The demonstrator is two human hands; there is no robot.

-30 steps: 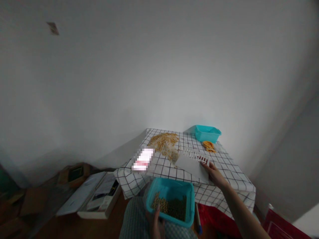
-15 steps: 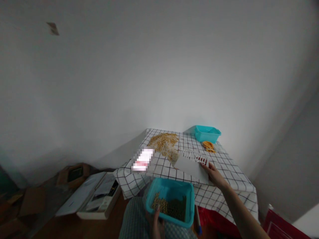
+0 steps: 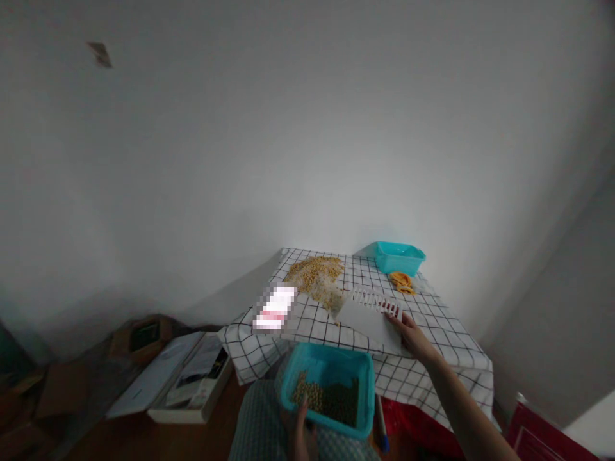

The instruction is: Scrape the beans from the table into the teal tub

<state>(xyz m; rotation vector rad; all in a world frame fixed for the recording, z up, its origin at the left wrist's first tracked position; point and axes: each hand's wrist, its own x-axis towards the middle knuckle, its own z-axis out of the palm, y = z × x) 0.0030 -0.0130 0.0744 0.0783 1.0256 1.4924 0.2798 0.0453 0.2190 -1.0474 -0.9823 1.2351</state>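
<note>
Scraper [image 3: 369, 318] gripped by right hand [image 3: 412, 337] beside beans [image 3: 314, 275]; left hand [image 3: 300, 422] clasps basin [image 3: 328, 390]

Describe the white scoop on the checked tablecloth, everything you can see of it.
The white scoop is a flat, pale piece that looks like plastic, with a row of upright slats like a comb along its far edge. It lies low on the checked tablecloth, near the table's front, its left tip meeting the heap of beans. The right hand grips its right end, thumb near the slats. Its flat face looks bare. The near teal tub sits below it, apart.
</note>
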